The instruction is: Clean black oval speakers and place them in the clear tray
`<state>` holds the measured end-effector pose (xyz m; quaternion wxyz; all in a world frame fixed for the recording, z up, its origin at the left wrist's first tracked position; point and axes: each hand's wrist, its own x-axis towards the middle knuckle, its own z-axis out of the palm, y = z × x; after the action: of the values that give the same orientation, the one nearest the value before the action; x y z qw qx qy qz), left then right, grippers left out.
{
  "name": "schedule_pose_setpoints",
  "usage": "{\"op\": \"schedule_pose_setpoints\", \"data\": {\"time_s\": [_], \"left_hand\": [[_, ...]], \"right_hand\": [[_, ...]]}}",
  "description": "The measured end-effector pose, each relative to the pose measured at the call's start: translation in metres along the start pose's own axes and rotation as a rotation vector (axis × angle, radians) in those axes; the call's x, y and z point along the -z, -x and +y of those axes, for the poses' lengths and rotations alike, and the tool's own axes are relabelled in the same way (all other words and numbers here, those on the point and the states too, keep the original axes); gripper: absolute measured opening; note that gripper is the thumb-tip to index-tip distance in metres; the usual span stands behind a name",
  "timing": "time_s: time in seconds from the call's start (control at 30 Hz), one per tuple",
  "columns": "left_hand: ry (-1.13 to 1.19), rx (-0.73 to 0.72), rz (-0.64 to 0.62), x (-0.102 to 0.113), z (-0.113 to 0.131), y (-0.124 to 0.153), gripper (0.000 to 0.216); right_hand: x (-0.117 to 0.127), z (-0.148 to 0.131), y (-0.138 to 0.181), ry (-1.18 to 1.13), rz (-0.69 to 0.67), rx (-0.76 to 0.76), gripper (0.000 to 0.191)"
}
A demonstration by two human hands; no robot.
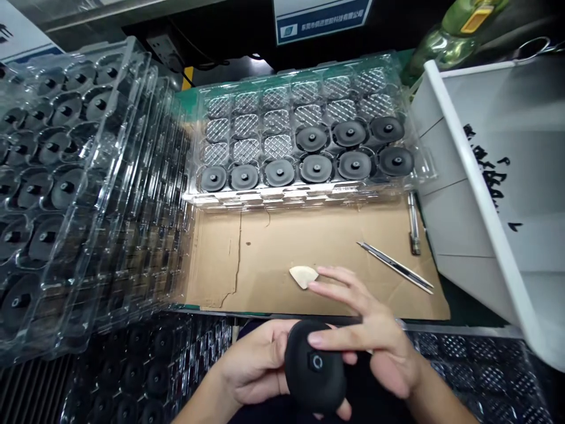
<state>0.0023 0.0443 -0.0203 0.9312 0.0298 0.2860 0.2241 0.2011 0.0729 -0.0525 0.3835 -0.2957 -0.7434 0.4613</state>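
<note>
- Taking the black disc (322,391) as clock centre: it's down at the near edge, gripped firmly by the left hand (260,359), thumb on the face.
- Right hand (375,321) is spread loose, one fingertip resting on the disc near its raised hub. Two other fingers reach toward 12, right by a pale wedge (302,275); can't tell if they're touching it.
- Progress check: the clear tray (277,121) at 12 has nine seated discs (317,169). Nearest row's full, next one's half done from its right end.
- Left to go, I'd say: fifteen pockets showing bare cross-hatching, so well under halfway on this layer.
- Big tray stack (154,171) at 10 has loads of discs visible up top.
- Slim pen-like tool (395,268) lies between 1 and 2, apart from both hands.
</note>
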Motion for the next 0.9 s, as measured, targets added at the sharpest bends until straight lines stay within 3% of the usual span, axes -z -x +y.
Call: {"op": "schedule_pose_setpoints", "data": {"time_s": [0.13, 0.3, 0.5, 0.57, 0.73, 0.8, 0.9], "left_hand": [[-0.032, 0.012, 0.001, 0.0, 0.002, 0.001, 0.06], [-0.033, -0.033, -0.001, 0.003, -0.001, 0.002, 0.071], [0.014, -0.084, -0.046, -0.002, 0.003, 0.004, 0.054], [0.019, -0.099, -0.043, -0.004, 0.003, 0.004, 0.054], [-0.01, -0.121, 0.011, -0.006, 0.0, 0.006, 0.062], [0.001, -0.168, 0.028, -0.007, -0.002, 0.007, 0.063], [0.027, -0.261, 0.058, -0.008, -0.004, 0.009, 0.062]], "right_hand": [[0.006, 0.0, 0.003, -0.045, 0.124, -0.018, 0.061], [-0.004, -0.006, 0.001, -0.081, -0.035, -0.03, 0.048], [-0.004, -0.004, 0.028, -0.397, 0.399, -0.211, 0.05], [-0.002, -0.011, 0.03, -0.351, 0.374, -0.232, 0.045], [-0.01, -0.02, 0.016, -0.1, 0.074, -0.102, 0.042], [-0.017, -0.017, 0.016, -0.204, 0.114, -0.122, 0.038], [-0.027, -0.014, 0.029, -0.5, 0.331, -0.251, 0.049]]}}
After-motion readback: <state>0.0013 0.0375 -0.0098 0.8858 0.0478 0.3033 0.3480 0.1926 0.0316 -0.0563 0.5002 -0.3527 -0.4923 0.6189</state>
